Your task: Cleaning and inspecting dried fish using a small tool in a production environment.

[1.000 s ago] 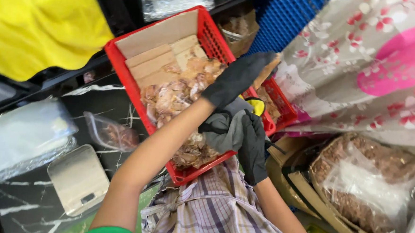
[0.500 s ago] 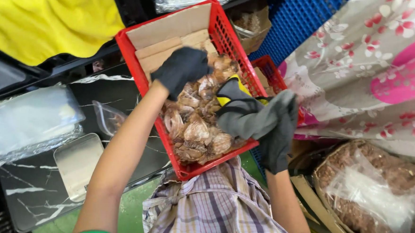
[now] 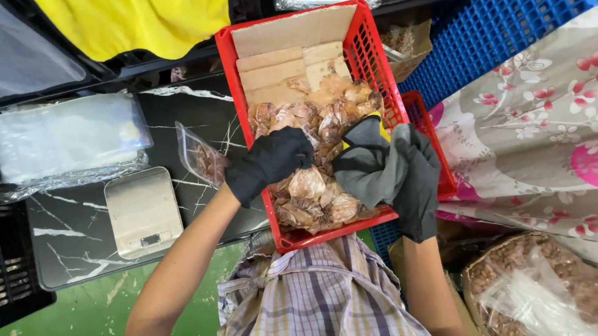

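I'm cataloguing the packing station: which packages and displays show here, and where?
Small clear bag: on marble counter, left of red crate, brownish contents.
Clear bag stack: counter's left, flat.
Scale: below the stack, silver, small dark display.
Large clear bag: lower right, brown contents.

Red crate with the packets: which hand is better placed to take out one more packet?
Probably the left. The left hand rests on the packets inside the red crate, with nothing visibly held. The right hand is closed on a grey cloth.
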